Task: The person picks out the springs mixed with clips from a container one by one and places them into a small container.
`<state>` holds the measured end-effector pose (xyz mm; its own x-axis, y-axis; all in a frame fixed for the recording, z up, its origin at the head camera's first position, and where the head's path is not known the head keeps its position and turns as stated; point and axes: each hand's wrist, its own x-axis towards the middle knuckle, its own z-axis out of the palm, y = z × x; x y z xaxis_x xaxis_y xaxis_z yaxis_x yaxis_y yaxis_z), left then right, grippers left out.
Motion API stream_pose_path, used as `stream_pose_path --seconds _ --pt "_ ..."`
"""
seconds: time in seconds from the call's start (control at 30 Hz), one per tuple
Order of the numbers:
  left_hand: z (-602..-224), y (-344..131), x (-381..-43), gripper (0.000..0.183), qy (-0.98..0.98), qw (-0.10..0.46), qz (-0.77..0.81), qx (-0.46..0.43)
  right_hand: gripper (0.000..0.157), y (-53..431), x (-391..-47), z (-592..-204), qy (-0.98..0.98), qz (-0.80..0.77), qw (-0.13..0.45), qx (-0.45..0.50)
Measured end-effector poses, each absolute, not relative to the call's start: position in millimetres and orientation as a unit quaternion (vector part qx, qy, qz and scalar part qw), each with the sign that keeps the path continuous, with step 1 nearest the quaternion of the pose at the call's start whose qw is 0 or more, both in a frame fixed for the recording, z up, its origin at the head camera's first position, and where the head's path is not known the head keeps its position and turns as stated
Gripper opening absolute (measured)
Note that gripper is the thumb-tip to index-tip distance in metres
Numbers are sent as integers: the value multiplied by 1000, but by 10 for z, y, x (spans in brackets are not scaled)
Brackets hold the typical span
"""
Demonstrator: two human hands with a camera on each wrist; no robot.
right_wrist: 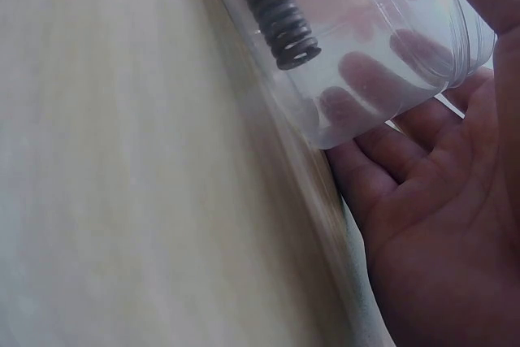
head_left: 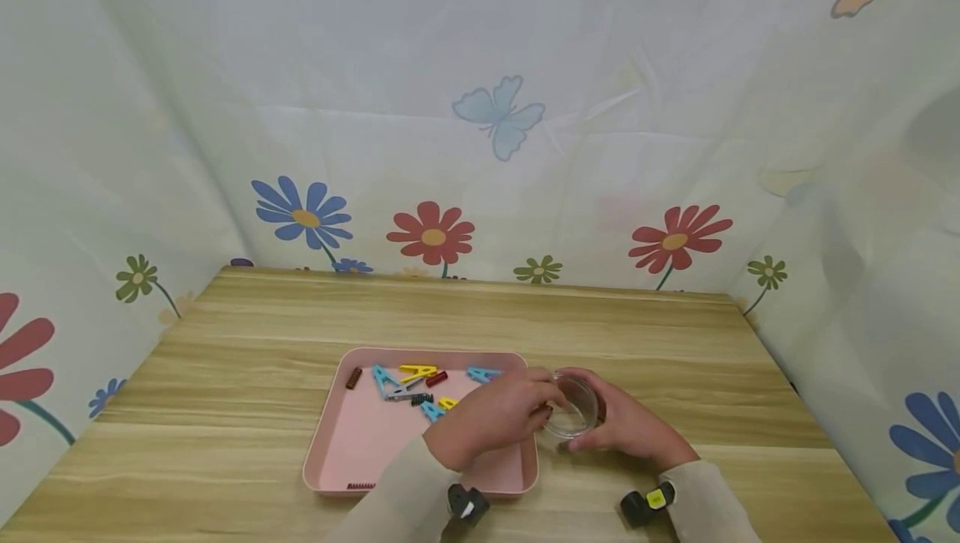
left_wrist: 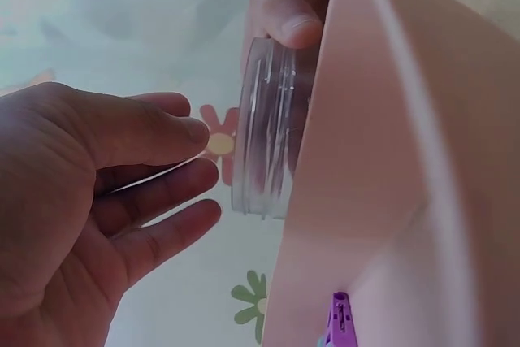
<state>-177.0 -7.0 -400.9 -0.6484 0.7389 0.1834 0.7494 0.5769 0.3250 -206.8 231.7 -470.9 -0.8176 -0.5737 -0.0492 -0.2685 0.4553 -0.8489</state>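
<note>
A clear plastic jar (head_left: 576, 410) stands on the table just right of the pink tray (head_left: 360, 447). My right hand (head_left: 633, 425) grips it from the right, fingers curved around its wall, as the right wrist view also shows. Inside the jar lies a dark coil spring (right_wrist: 278, 18), seen through the wall. My left hand (head_left: 502, 410) reaches across the tray to the jar's mouth. In the left wrist view, its fingers (left_wrist: 166, 201) are loosely bent near the rim, with no object visible between them. The left index finger is partly hidden behind the thumb.
Blue plastic clips (head_left: 384, 378) and yellow clips (head_left: 417, 371) lie in the tray. A brown spring (head_left: 354, 378), a red spring (head_left: 437, 378), a black spring (head_left: 422, 400) and another spring (head_left: 362, 486) lie there too. A purple clip (left_wrist: 341, 323) shows in the left wrist view.
</note>
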Motion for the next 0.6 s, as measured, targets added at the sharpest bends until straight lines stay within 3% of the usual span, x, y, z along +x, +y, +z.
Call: stream_pose_path --seconds 0.33,0.6 --pt "-3948 -133 -1774 19 -890 30 -183 -417 90 2309 -2054 -4699 838 -455 153 -261" --pt "-3884 -198 -1797 24 -906 0 -184 -382 91 2304 -2060 -4711 828 -466 156 -269"
